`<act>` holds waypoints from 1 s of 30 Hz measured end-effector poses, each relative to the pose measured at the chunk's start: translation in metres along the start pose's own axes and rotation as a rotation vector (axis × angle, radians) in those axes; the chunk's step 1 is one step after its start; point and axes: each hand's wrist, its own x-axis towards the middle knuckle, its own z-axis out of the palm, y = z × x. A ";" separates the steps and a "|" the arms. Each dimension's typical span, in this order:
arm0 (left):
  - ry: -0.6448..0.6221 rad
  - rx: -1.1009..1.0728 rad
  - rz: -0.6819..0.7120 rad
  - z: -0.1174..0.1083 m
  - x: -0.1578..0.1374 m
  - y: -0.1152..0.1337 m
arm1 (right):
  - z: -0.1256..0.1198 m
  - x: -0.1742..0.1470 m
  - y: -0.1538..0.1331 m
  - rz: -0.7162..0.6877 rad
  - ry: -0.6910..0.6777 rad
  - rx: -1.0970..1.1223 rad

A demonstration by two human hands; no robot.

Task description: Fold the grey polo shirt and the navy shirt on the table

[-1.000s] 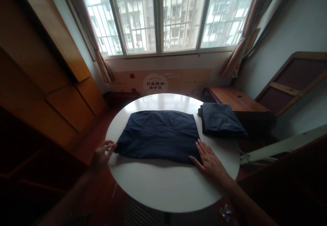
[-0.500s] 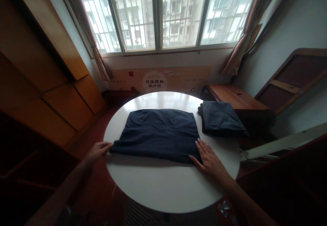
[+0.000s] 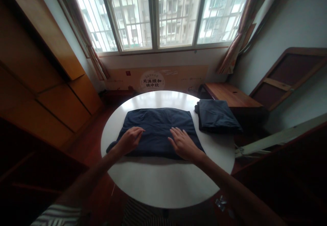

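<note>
A dark navy folded cloth [image 3: 155,120], perhaps a garment, lies spread on the round white table [image 3: 163,185]. My right hand [image 3: 182,144] rests on its right half, palm down with the fingers stretched out. Over the left half is my left hand [image 3: 130,140], its fingers loosely bent and pointing right, the thumb a little apart; no fabric shows gripped in it. The cloth's near left corner sticks out beyond my left wrist. Parts of the fabric are hidden under both hands and forearms.
A second folded dark cloth [image 3: 217,116] sits at the table's right back edge. Behind it stands a low wooden table [image 3: 232,95]. Wooden cabinets [image 3: 61,107] line the left side, and a barred window [image 3: 173,15] is ahead.
Both hands have moved inward over the cloth. My left hand has let go of the near left corner; my right hand has left the right edge. The view has shifted slightly.
</note>
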 end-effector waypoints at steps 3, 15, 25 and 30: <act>-0.132 0.088 0.051 0.037 0.042 0.008 | 0.016 0.052 -0.026 -0.061 -0.037 0.049; -0.182 0.298 -0.285 0.017 -0.003 -0.055 | 0.039 0.041 0.082 0.300 -0.024 -0.076; -0.216 0.228 -0.003 0.025 -0.009 0.025 | 0.044 0.021 0.100 0.352 0.063 -0.060; -0.430 0.251 0.301 0.055 -0.003 0.075 | 0.042 0.020 0.108 0.303 0.113 0.057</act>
